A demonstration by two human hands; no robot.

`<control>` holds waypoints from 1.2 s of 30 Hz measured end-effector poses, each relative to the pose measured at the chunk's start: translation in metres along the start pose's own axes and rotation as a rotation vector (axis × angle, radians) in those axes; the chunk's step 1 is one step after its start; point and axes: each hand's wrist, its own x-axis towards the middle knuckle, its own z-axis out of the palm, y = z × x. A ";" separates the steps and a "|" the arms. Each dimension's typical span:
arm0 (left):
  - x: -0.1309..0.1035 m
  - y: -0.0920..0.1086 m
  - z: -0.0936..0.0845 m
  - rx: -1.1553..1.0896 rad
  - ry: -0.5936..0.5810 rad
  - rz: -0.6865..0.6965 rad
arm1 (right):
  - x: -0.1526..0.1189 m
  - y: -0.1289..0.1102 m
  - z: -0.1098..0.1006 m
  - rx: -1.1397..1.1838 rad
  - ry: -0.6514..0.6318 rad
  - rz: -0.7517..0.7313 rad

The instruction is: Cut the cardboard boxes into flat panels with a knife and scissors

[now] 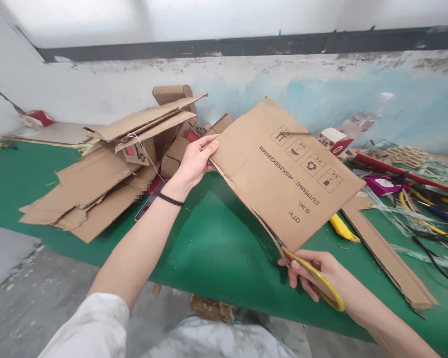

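My left hand [197, 158] pinches the left corner of a brown cardboard sheet [246, 144], thumb on top. Printed symbols and upside-down lettering cover the sheet, which is held tilted above the green table. In my right hand [317, 273] are scissors [313, 273] with yellow handles, fingers wrapped round the loops. The blades point up and left along the sheet's near edge, one blade lying over its face. How far the other blade reaches under the cardboard is hidden.
Torn cardboard pieces [93, 174] are piled at the left, beside a phone [149, 201]. At the right lie a cardboard strip [388, 253], a yellow-handled tool [342, 227], a purple box [383, 185] and tangled cables. A wall stands behind the green table [205, 248].
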 end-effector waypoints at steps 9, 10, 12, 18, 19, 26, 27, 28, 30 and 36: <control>-0.010 -0.001 0.008 -0.012 0.047 0.010 | -0.022 -0.017 -0.009 -0.097 0.072 0.032; -0.011 -0.001 0.008 -0.014 0.047 0.011 | -0.022 -0.019 -0.010 -0.105 0.069 0.031; -0.013 0.000 0.008 -0.019 0.045 0.016 | -0.019 -0.019 -0.013 -0.114 0.052 0.030; -0.021 0.000 0.004 -0.057 0.012 0.004 | 0.001 -0.005 -0.018 -0.037 -0.033 -0.016; -0.021 0.000 0.004 -0.065 0.007 0.000 | 0.004 -0.003 -0.018 -0.028 -0.034 -0.028; -0.018 -0.003 0.004 -0.054 0.004 -0.009 | 0.014 0.006 -0.014 -0.006 -0.014 -0.074; -0.017 -0.004 0.005 -0.050 0.003 -0.012 | 0.015 0.007 -0.013 -0.005 -0.012 -0.081; -0.017 -0.006 0.005 -0.048 0.002 -0.014 | 0.016 0.008 -0.013 -0.004 -0.010 -0.090; -0.016 -0.008 0.007 -0.047 0.001 -0.016 | 0.018 0.009 -0.013 -0.002 -0.008 -0.109; -0.013 -0.003 0.010 -0.010 -0.030 -0.031 | 0.019 0.012 -0.012 0.036 -0.101 -0.163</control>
